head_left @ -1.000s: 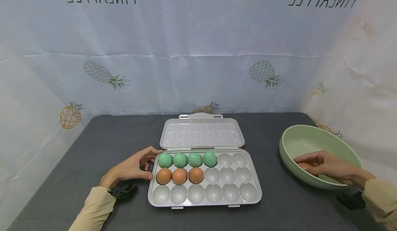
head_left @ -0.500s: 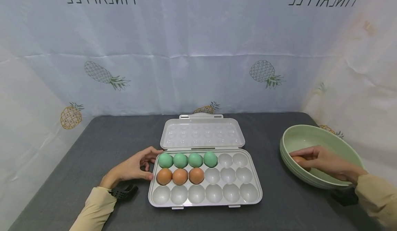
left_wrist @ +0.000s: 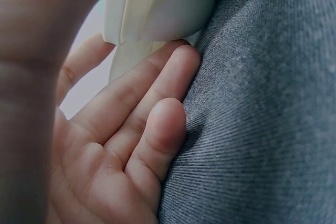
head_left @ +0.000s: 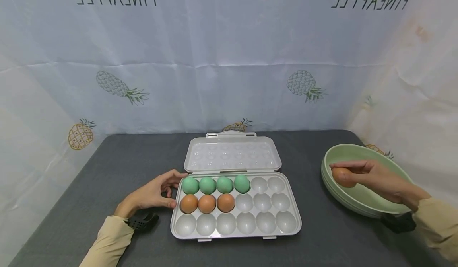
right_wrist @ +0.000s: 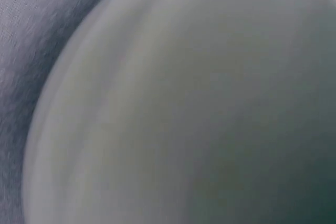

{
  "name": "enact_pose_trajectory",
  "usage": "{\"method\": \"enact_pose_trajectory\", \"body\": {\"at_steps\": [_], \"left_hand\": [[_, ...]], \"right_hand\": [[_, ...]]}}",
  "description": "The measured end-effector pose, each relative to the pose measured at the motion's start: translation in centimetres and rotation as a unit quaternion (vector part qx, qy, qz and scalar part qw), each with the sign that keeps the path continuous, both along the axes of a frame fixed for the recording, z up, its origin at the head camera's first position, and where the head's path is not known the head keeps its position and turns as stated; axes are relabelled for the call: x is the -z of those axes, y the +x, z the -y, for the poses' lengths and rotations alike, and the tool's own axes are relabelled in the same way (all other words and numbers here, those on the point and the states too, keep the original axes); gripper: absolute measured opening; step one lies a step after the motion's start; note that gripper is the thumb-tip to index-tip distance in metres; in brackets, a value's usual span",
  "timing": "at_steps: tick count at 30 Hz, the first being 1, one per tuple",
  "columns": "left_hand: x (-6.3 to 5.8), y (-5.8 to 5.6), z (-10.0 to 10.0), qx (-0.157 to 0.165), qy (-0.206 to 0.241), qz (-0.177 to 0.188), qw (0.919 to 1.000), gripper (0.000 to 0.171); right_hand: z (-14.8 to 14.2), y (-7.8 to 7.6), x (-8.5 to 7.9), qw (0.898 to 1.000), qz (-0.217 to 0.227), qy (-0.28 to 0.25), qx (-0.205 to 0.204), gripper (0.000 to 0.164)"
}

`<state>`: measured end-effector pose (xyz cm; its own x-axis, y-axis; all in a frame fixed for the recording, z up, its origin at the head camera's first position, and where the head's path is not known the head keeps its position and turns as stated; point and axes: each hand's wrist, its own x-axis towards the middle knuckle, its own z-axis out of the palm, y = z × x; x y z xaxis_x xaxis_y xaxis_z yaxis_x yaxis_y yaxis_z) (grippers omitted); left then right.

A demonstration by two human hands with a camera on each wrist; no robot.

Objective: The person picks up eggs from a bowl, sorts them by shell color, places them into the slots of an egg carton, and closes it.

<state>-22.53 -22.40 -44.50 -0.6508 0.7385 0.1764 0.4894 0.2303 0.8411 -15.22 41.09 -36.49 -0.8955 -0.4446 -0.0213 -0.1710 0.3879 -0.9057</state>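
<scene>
In the head view, my right hand [head_left: 384, 181] pinches a brown egg [head_left: 343, 177] over the left part of a green bowl [head_left: 400, 171]. Neither hand nor egg shows in the right wrist view, where the bowl's wall [right_wrist: 121, 114] is blurred. My left hand [head_left: 154, 191] rests against the left end of a white egg tray [head_left: 298, 223], its index fingertip at the back corner and its thumb on the side. Green eggs [head_left: 225, 185] sit along the tray's back row, from the left. Three brown eggs [head_left: 207, 204] stand in the middle row. Relaxed fingers [left_wrist: 142, 98] touch the tray's underside [left_wrist: 184, 9].
The tray's lid [head_left: 232, 153] lies folded back behind it. Front-row cups [head_left: 226, 224] and several cups at the right hold nothing. Dark cloth [head_left: 150, 151] covers the table, with a pineapple-print curtain [head_left: 200, 60] behind. The green bowl looks stacked on another one.
My right hand has lifted the brown egg from inside the bowl, up and slightly left to the rim, where more of the egg shows. My left hand and the tray have stayed put.
</scene>
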Motion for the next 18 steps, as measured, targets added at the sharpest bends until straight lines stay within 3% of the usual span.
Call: {"method": "enact_pose_trajectory", "body": {"at_steps": [18], "left_hand": [[0.1, 0.2, 0.0, -0.003, -0.004, -0.003, 1.0000, 0.071]], "right_hand": [[4.2, -0.6, -0.8, 0.995, -0.061, -0.033, 0.070, 0.046]]}}
